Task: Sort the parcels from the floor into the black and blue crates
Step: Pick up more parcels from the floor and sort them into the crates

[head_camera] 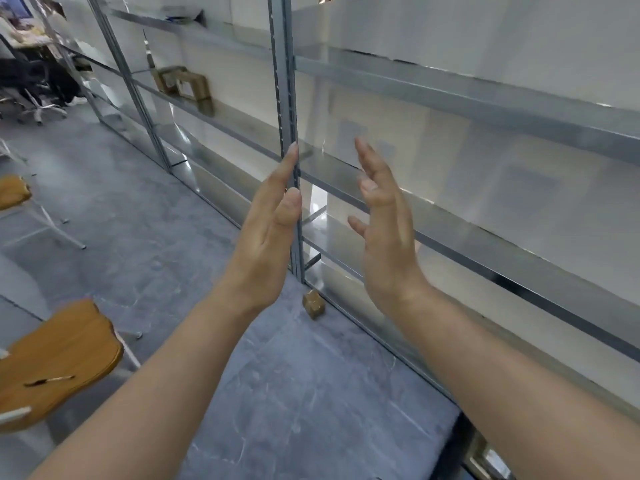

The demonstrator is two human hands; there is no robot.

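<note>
Grey marbled floor (311,393) along a metal rack (450,95). Small brown parcel (313,304) down at the foot of the rack's upright, sitting on the floor, touched by nothing. Raised above it, clear of it, left hand (266,237) and right hand (384,237) — palms facing, fingers straight and released, holding nothing. On a far shelf, a cardboard box (183,85); at left, a wooden stool (59,358).
</note>
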